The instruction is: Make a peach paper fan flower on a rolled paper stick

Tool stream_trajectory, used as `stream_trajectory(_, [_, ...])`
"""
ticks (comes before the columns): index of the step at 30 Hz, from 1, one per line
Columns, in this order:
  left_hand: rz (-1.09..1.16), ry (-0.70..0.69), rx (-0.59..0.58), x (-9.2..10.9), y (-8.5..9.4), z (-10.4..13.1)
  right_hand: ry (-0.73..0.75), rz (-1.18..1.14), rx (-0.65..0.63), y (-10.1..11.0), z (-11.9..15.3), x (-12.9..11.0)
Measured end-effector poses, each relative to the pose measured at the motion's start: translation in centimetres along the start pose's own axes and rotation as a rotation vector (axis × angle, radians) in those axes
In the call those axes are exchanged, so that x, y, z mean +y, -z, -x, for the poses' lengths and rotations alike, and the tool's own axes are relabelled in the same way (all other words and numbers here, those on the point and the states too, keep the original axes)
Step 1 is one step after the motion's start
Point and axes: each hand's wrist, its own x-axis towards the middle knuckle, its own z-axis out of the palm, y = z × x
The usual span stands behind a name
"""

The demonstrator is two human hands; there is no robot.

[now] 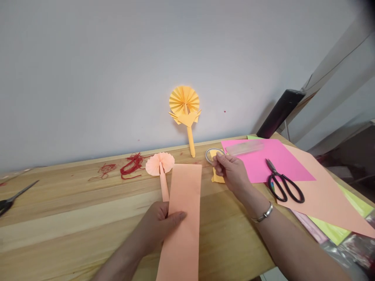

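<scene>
My left hand is closed on a long peach paper strip, thumb on top and fingers behind it. A small peach paper fan with a rolled paper stick lies just beyond; the stick's lower end goes behind my left hand and the strip, so I cannot tell whether I touch it. Farther right, my right hand pinches the edge of a thin roll of tape above a small piece of yellow paper. A yellow paper fan with a heart and a rolled handle leans upright on the wall.
Black-handled scissors lie on pink paper and peach sheets at right. Red string lies near the wall. Another pair of scissors is at far left. A black cylinder leans at the back right.
</scene>
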Motion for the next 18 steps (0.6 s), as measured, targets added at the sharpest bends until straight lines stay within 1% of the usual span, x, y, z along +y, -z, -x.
stream_trajectory(1, [0.038,0.001,0.051,0.0,0.0,-0.1,-0.059,0.017,-0.052,-0.2,0.2,0.1])
stream_trajectory(2, [0.064,-0.002,0.093,0.1,0.1,-0.2,-0.125,0.062,-0.139,-0.5,0.6,0.4])
stream_trajectory(4, [0.087,-0.012,0.145,0.2,0.1,-0.3,-0.190,0.163,-0.360,-1.4,1.8,1.1])
stream_trajectory(6, [0.082,-0.012,0.155,0.4,0.1,-0.4,-0.149,0.249,-0.506,-2.3,3.0,1.8])
stream_trajectory(7, [0.076,-0.013,0.158,0.4,0.0,-0.4,-0.134,0.268,-0.525,-2.6,3.4,2.1])
stream_trajectory(9, [0.071,-0.031,0.172,0.4,-0.2,-0.4,-0.134,0.289,-0.542,-3.1,4.1,2.4])
stream_trajectory(12, [0.063,-0.068,0.203,0.4,-0.7,-0.3,-0.137,0.338,-0.498,-3.3,4.3,2.4])
stream_trajectory(16, [0.063,-0.089,0.184,0.3,-1.0,-0.2,-0.060,0.359,-0.356,-3.0,3.4,1.9])
stream_trajectory(18, [0.077,-0.080,0.181,0.3,-0.9,-0.1,-0.068,0.314,-0.255,-2.7,2.9,1.6])
